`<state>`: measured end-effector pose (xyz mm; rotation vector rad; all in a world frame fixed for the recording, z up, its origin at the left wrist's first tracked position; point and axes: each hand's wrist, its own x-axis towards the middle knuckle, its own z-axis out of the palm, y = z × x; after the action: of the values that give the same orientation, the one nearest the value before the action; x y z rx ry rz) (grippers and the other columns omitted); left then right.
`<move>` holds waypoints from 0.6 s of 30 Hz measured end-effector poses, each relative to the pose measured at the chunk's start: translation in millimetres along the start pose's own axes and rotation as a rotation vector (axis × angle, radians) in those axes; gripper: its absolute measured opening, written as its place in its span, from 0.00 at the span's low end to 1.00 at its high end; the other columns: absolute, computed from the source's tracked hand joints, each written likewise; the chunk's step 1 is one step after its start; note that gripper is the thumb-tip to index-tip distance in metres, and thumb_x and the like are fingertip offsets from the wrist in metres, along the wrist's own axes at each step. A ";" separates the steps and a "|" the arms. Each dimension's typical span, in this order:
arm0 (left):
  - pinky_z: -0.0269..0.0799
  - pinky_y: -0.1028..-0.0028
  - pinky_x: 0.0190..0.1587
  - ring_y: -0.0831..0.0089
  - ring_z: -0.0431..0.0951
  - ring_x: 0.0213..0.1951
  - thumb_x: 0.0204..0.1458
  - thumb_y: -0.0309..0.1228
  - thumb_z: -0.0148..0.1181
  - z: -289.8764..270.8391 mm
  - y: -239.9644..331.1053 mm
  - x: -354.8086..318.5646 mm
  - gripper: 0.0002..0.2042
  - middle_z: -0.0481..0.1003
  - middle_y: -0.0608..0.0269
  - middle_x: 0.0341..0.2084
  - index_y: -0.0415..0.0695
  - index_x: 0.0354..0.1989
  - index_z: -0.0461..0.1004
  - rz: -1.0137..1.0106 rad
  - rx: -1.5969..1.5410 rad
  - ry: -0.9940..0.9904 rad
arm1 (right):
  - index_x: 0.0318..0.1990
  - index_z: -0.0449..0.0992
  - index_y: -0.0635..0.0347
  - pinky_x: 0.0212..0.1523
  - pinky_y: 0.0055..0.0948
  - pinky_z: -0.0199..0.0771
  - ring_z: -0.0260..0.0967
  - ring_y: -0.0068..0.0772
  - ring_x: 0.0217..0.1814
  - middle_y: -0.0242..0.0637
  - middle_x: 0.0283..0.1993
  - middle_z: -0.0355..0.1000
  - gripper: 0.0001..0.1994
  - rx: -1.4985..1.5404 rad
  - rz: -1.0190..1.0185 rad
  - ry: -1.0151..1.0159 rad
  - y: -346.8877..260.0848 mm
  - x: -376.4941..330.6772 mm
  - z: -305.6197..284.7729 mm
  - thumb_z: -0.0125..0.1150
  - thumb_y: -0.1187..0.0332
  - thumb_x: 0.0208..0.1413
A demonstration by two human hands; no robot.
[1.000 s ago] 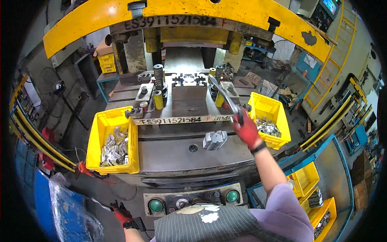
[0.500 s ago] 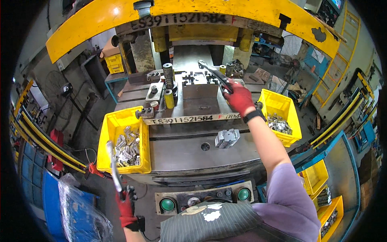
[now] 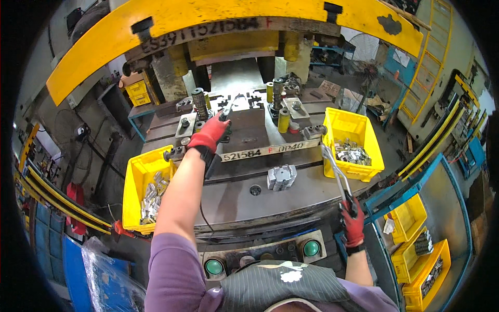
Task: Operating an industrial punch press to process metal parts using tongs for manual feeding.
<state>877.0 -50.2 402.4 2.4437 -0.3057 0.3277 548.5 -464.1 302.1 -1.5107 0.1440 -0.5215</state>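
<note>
The long, thin metal tongs (image 3: pixel 335 171) were bright steel, two slim arms running close together from the handle end up to a tip that hung over the near left corner of the yellow plastic bin of small metal parts (image 3: pixel 352 141) on the right. The right hand (image 3: pixel 353 222), in a red glove, was closed around the handle end, low beside the front edge of the grey steel press table (image 3: pixel 234 195).

The left hand (image 3: pixel 209 133) (also red-gloved) reached far forward over the dark die block (image 3: pixel 254 130), its fingers wrapped around a small dark tool (image 3: pixel 227 111) whose tip pointed toward the pale stamped metal piece (image 3: pixel 241 100) at the back of the die; whether the tip touched it could not be told.

A small stack of grey metal blanks (image 3: pixel 281 177) lay on the table between the hands. A second yellow plastic bin of metal parts (image 3: pixel 136 179) sat at the left, under the outstretched forearm. Two green round buttons (image 3: pixel 311 248) showed on the front panel.
</note>
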 end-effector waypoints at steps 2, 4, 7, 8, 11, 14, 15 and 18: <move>0.65 0.73 0.40 0.73 0.69 0.33 0.49 0.32 0.53 5.0 -57.9 19.7 0.17 0.73 0.60 0.35 0.40 0.48 0.66 -0.022 -0.070 -0.056 | 0.53 0.62 0.67 0.43 0.22 0.66 0.67 0.24 0.41 0.36 0.41 0.71 0.25 -0.085 -0.029 0.057 12.1 -12.8 -27.5 0.57 0.79 0.44; 0.63 0.78 0.27 0.79 0.66 0.25 0.49 0.30 0.52 5.1 -75.1 24.1 0.13 0.70 0.69 0.26 0.42 0.43 0.68 -0.083 -0.276 -0.054 | 0.53 0.62 0.67 0.45 0.23 0.65 0.67 0.25 0.43 0.37 0.42 0.70 0.25 -0.153 0.022 0.094 3.2 -18.0 -46.5 0.57 0.78 0.44; 0.63 0.77 0.24 0.77 0.67 0.23 0.50 0.28 0.51 -0.7 14.0 -9.8 0.10 0.69 0.69 0.22 0.42 0.41 0.68 -0.287 -0.855 -0.122 | 0.54 0.61 0.67 0.48 0.24 0.64 0.67 0.26 0.46 0.38 0.44 0.70 0.25 -0.333 0.072 0.238 -7.2 -29.1 -68.5 0.57 0.77 0.45; 0.63 0.77 0.23 0.77 0.68 0.23 0.50 0.28 0.50 -13.6 0.0 -15.9 0.09 0.68 0.69 0.21 0.43 0.40 0.68 -0.318 -0.815 -0.040 | 0.54 0.61 0.67 0.48 0.25 0.63 0.67 0.27 0.46 0.38 0.44 0.70 0.25 -0.395 0.047 0.233 -13.0 -22.4 -67.5 0.57 0.76 0.45; 0.63 0.76 0.23 0.78 0.69 0.23 0.52 0.29 0.48 -43.1 57.0 -65.7 0.12 0.70 0.68 0.25 0.46 0.45 0.67 0.022 -0.532 -0.079 | 0.54 0.62 0.65 0.49 0.26 0.62 0.67 0.29 0.46 0.38 0.44 0.70 0.24 -0.431 -0.087 0.346 -11.4 -0.3 -69.7 0.57 0.74 0.46; 0.60 0.77 0.18 0.80 0.68 0.19 0.53 0.32 0.49 -44.7 36.2 -126.2 0.17 0.71 0.68 0.29 0.47 0.52 0.63 -0.030 -0.882 0.015 | 0.52 0.64 0.60 0.46 0.29 0.64 0.68 0.38 0.45 0.41 0.41 0.70 0.22 -0.810 -0.308 0.398 -7.7 38.9 -50.7 0.57 0.71 0.48; 0.59 0.79 0.16 0.81 0.66 0.17 0.53 0.32 0.49 -48.4 20.4 -153.4 0.18 0.71 0.68 0.28 0.46 0.53 0.62 -0.047 -0.775 0.039 | 0.52 0.64 0.60 0.46 0.29 0.64 0.68 0.38 0.45 0.41 0.41 0.70 0.22 -0.817 -0.303 0.410 0.2 50.1 -54.9 0.57 0.71 0.48; 0.57 0.84 0.14 0.83 0.64 0.14 0.53 0.32 0.49 -72.2 48.5 -228.0 0.16 0.71 0.66 0.24 0.44 0.50 0.63 -0.366 -0.653 -0.011 | 0.51 0.65 0.57 0.44 0.31 0.65 0.67 0.42 0.44 0.43 0.40 0.69 0.20 -1.004 -0.006 0.238 22.1 70.1 -66.7 0.57 0.69 0.48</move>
<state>636.5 -10.8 414.9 1.8058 0.0380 0.0379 588.5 -554.3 291.5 -2.4127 0.6608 -0.6760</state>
